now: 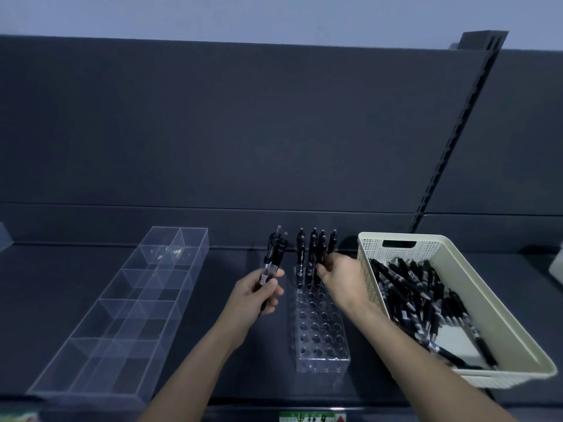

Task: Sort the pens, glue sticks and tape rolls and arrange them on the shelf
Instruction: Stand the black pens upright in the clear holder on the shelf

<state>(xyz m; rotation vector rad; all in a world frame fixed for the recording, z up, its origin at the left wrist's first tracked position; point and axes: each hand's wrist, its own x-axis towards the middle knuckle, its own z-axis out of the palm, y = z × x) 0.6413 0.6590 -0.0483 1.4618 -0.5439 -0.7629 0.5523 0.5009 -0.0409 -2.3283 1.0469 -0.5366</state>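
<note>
A clear pen holder (320,333) with rows of round holes stands on the dark shelf (76,269). Several black pens (313,248) stand upright in its far rows. My right hand (341,277) reaches over the holder's far end, fingertips pinched on one of the upright pens. To the holder's left, my left hand (259,295) grips a small bundle of black pens (272,258), held upright. A cream perforated basket (451,248) at the right holds several more black pens (426,296) lying loose.
A long clear divided tray (128,303) with empty compartments lies at the left of the shelf. The shelf's dark back panel rises behind, with a slotted upright post (457,132) at the right. A pale object (556,266) shows at the right edge.
</note>
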